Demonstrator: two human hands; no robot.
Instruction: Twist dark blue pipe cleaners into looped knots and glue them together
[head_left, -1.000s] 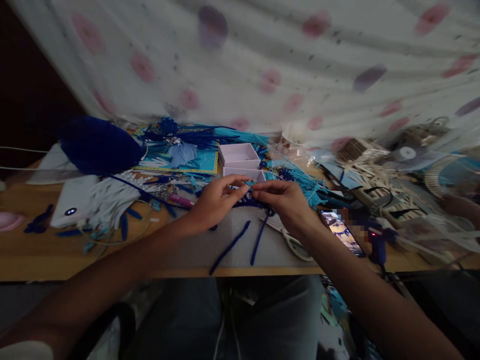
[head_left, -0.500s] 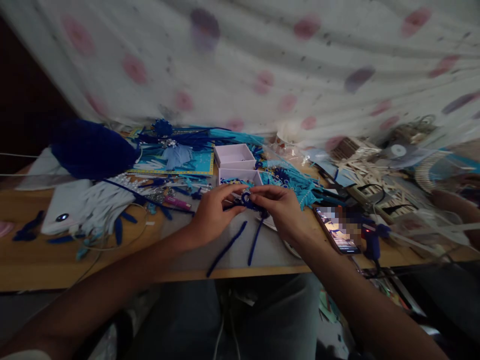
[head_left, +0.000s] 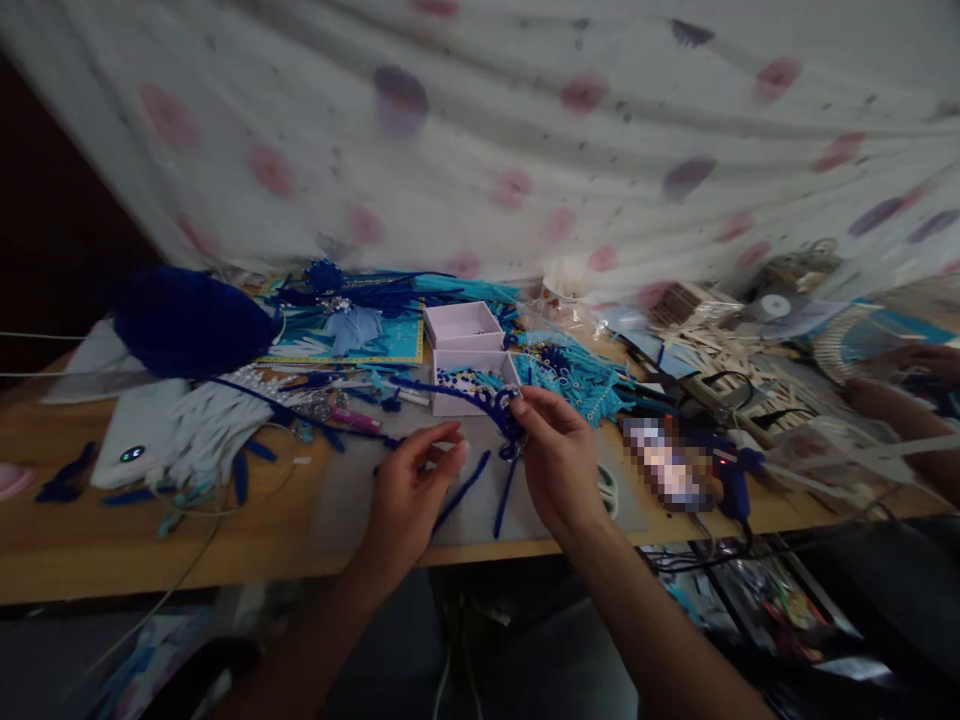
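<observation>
I see a wooden table [head_left: 90, 560] bearing a grey mat [head_left: 352, 495], two white boxes [head_left: 461, 325], a phone [head_left: 664, 465], blue pipe cleaners [head_left: 461, 490] and a white device [head_left: 139, 435]

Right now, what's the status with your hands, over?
Right hand pinches dark blue fuzzy wire piece. Left hand open beside it, empty. White cardboard boxes just behind; scissors right.

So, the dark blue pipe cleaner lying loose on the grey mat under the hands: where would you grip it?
Probably at the near end of the pipe cleaner, coming from the table's front edge. It lies flat, pointing toward the person, and that end is bare; its far end runs under the right hand.
</observation>
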